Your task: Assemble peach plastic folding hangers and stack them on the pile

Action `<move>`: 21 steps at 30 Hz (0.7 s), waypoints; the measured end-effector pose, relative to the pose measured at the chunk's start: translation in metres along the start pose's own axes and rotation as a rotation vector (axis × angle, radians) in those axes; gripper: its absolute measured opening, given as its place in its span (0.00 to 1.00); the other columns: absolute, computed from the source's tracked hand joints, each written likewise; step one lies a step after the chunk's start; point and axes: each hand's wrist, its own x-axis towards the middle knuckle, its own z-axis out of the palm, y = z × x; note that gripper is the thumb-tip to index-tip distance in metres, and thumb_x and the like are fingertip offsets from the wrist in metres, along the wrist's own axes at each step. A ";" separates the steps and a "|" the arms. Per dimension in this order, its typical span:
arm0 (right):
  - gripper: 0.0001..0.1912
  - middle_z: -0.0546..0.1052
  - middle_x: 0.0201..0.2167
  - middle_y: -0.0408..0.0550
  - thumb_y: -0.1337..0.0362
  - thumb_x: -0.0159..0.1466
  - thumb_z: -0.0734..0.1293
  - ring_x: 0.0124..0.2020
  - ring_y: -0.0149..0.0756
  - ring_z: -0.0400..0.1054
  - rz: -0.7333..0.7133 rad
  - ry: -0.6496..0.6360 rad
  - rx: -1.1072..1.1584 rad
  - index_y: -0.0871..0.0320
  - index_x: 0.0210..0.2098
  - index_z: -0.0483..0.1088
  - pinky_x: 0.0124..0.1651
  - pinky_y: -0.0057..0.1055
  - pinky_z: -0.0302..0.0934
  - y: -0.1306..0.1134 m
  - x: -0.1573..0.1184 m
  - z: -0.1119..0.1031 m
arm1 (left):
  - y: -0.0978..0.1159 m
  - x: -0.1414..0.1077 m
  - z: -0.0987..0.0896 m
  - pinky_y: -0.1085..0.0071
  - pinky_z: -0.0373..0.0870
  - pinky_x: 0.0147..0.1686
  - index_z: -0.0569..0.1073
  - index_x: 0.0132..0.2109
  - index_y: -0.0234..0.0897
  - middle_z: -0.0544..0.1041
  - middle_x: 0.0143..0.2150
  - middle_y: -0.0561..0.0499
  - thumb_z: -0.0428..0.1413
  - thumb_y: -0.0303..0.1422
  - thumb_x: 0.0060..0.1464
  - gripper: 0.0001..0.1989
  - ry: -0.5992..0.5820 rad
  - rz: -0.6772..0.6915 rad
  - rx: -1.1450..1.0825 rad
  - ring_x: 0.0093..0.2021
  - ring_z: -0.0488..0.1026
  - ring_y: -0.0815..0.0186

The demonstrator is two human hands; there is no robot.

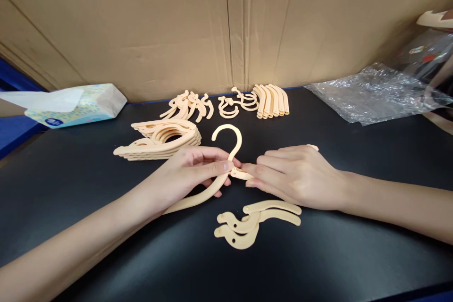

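Observation:
Above the table's middle, my left hand [198,167] pinches a cream plastic clothes hanger [235,144] just below its hook. One curved arm of it slants down to the lower left under my wrist. My right hand [297,174] is closed over the other hanger arm [242,175], which meets the hook piece at my left fingertips. A small tip of the arm shows beyond my right knuckles; most of it is hidden. Nearer to me lie loose hanger arms [279,205] and loose pieces with round holes [244,238], partly overlapping.
A stack of folded hangers [159,151] sits left of centre. Behind it are loose hook pieces [187,106], rings [230,112] and a row of hanger arms [272,101]. A tissue pack [102,99] stands left, a clear plastic bag [375,94] right. Cardboard [159,33] walls the back.

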 end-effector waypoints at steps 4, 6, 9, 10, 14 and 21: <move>0.18 0.74 0.24 0.41 0.62 0.74 0.57 0.24 0.27 0.66 0.001 -0.011 0.020 0.61 0.37 0.75 0.26 0.29 0.54 0.000 -0.001 0.001 | 0.000 -0.002 0.001 0.78 0.75 0.31 0.82 0.38 0.39 0.79 0.29 0.52 0.62 0.40 0.54 0.10 0.014 -0.010 0.017 0.32 0.74 0.68; 0.17 0.75 0.24 0.41 0.62 0.74 0.57 0.24 0.27 0.66 0.009 -0.019 0.026 0.61 0.37 0.75 0.26 0.29 0.54 0.000 -0.002 0.002 | 0.000 -0.002 0.002 0.78 0.75 0.32 0.81 0.39 0.39 0.79 0.30 0.52 0.62 0.40 0.55 0.10 0.024 -0.016 0.022 0.32 0.75 0.69; 0.17 0.75 0.24 0.41 0.62 0.74 0.57 0.23 0.26 0.67 0.015 -0.032 0.039 0.62 0.38 0.75 0.26 0.29 0.53 0.000 -0.002 0.001 | 0.000 -0.002 0.003 0.76 0.74 0.32 0.82 0.39 0.38 0.80 0.30 0.52 0.62 0.40 0.54 0.10 0.041 -0.019 0.041 0.29 0.75 0.70; 0.16 0.74 0.24 0.41 0.62 0.74 0.57 0.23 0.26 0.67 0.017 -0.035 0.045 0.62 0.39 0.75 0.26 0.28 0.53 0.000 -0.002 0.001 | 0.000 -0.001 0.004 0.75 0.75 0.33 0.82 0.39 0.38 0.80 0.30 0.52 0.62 0.40 0.55 0.10 0.049 -0.022 0.049 0.28 0.74 0.70; 0.17 0.74 0.24 0.40 0.62 0.74 0.57 0.24 0.26 0.67 0.043 -0.047 0.078 0.61 0.39 0.75 0.27 0.28 0.53 0.000 -0.002 0.001 | -0.001 -0.001 0.005 0.74 0.75 0.34 0.82 0.40 0.39 0.80 0.30 0.52 0.60 0.40 0.56 0.11 0.066 -0.023 0.077 0.28 0.74 0.69; 0.17 0.74 0.23 0.39 0.61 0.73 0.58 0.23 0.26 0.66 0.069 -0.056 0.095 0.60 0.36 0.75 0.26 0.28 0.53 0.000 -0.002 0.002 | -0.005 -0.002 0.005 0.77 0.73 0.32 0.81 0.38 0.39 0.80 0.31 0.53 0.58 0.41 0.58 0.12 0.050 -0.001 0.090 0.28 0.75 0.70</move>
